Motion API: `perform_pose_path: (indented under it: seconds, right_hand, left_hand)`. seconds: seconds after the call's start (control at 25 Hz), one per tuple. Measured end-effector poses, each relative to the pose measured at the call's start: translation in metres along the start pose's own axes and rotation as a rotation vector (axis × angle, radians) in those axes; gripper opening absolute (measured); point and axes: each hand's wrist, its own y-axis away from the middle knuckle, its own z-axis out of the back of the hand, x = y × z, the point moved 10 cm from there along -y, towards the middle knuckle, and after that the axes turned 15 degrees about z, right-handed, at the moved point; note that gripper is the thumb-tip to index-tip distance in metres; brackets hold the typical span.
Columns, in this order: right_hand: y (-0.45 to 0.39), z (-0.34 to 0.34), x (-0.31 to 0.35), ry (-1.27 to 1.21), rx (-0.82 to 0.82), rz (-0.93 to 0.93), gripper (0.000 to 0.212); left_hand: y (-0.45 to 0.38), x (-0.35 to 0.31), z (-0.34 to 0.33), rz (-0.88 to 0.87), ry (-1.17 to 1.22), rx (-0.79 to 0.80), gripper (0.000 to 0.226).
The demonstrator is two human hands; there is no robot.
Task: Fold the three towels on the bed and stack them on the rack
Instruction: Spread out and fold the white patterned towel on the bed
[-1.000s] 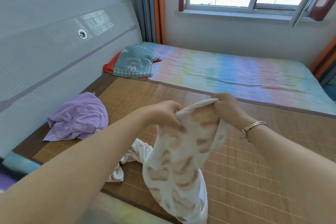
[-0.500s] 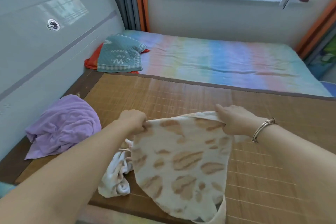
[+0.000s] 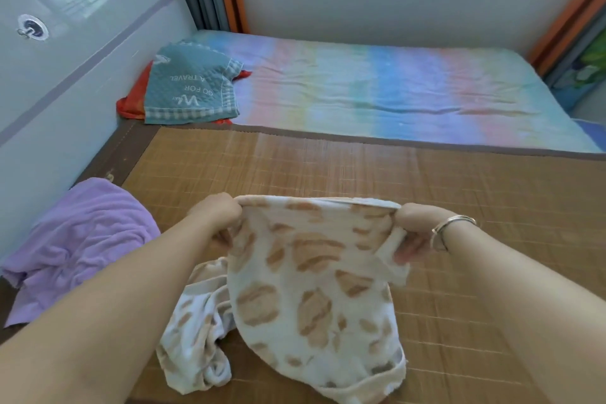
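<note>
A white towel with tan spots hangs stretched between my hands above the bamboo mat. My left hand grips its upper left corner. My right hand grips the upper right corner, a bangle on that wrist. Its lower part drapes down onto the mat, and a bunched spotted stretch lies under my left forearm; whether that is the same towel I cannot tell. A crumpled purple towel lies at the left by the headboard. No rack is in view.
The grey headboard runs along the left. A teal quilted pillow on a red cloth sits at the far left of the pastel striped sheet. The wall and window sill stand behind the bed.
My hands have pulled apart, spreading the spotted towel's top edge wide and flat. The towel has come lower toward the mat, and my view has tilted further down.
</note>
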Motion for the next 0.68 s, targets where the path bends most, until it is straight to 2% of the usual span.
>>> perform_pose_path:
  seconds: [0.04,0.08,0.16,0.24,0.28,0.36,0.48,0.6,0.68]
  right_hand:
    - [-0.001,0.003,0.015,-0.352,-0.003,0.050,0.024]
    - [-0.002,0.023,0.042,-0.549,-0.055,0.166,0.021]
    - [-0.004,0.076,0.090,-0.731,-0.221,0.391,0.022]
    - [0.008,0.144,0.138,-0.798,-0.413,0.613,0.039]
    - [0.019,0.174,0.158,-0.787,-0.480,0.714,0.046]
    - [0.049,0.224,0.192,-0.661,-0.572,0.892,0.056]
    - [0.090,0.263,0.212,-0.449,-0.659,1.033,0.055]
    - [0.099,0.270,0.192,-0.244,-0.725,1.041,0.055]
    - [0.086,0.261,0.163,-0.070,-0.737,0.962,0.053]
  left_hand:
    - [0.002,-0.013,-0.003,0.010,0.240,0.144,0.029]
    - [0.004,-0.035,0.011,-0.036,0.419,0.183,0.031]
    - [0.021,-0.079,0.061,-0.235,0.668,0.081,0.032]
    - [0.057,-0.111,0.135,-0.478,0.846,-0.135,0.026]
    - [0.078,-0.118,0.169,-0.566,0.925,-0.220,0.026]
    - [0.123,-0.126,0.232,-0.730,0.987,-0.401,0.041]
    - [0.186,-0.128,0.277,-0.943,0.876,-0.638,0.035]
    - [0.200,-0.124,0.262,-0.979,0.753,-0.681,0.015]
    - [0.176,-0.122,0.229,-0.898,0.625,-0.650,0.031]
